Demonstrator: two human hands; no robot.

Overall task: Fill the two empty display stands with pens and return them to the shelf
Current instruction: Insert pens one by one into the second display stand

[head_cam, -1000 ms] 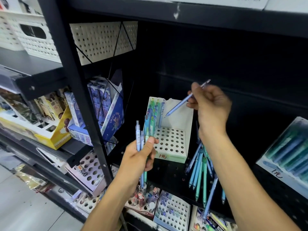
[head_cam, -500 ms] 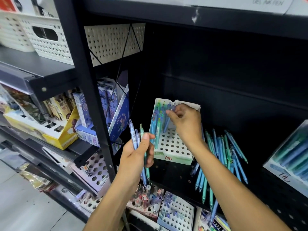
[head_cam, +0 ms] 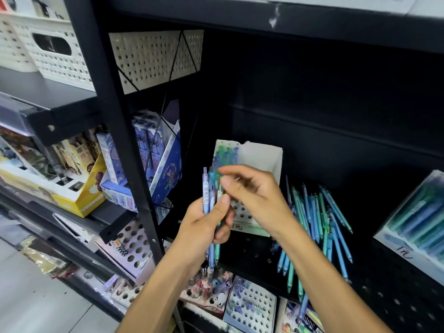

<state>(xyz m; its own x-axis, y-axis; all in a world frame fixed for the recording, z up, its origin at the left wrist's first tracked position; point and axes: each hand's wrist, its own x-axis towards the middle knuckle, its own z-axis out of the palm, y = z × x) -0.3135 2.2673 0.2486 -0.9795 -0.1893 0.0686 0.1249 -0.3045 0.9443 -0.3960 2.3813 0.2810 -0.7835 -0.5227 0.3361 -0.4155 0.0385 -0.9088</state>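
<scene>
A white display stand (head_cam: 262,159) with a holed base sits on the black shelf (head_cam: 252,255). A few blue and green pens (head_cam: 225,152) stand along its left side. My left hand (head_cam: 204,227) grips a small bundle of blue and green pens (head_cam: 206,188) upright, in front of the stand. My right hand (head_cam: 257,193) is blurred, with its thumb and forefinger at the tops of those pens. I cannot tell whether they pinch one. Several loose pens (head_cam: 312,212) lie on the shelf to the right of the stand.
A tray of pens (head_cam: 413,224) with a price label sits at the far right. A black upright post (head_cam: 125,145) divides the shelving. Left of it are boxed goods (head_cam: 153,150), with cream baskets (head_cam: 60,56) above. More holed stands (head_cam: 252,306) sit on the shelf below.
My right hand set a blue pen into the white stand, then drew back to the bundle in my left hand. My left hand has stayed in place.
</scene>
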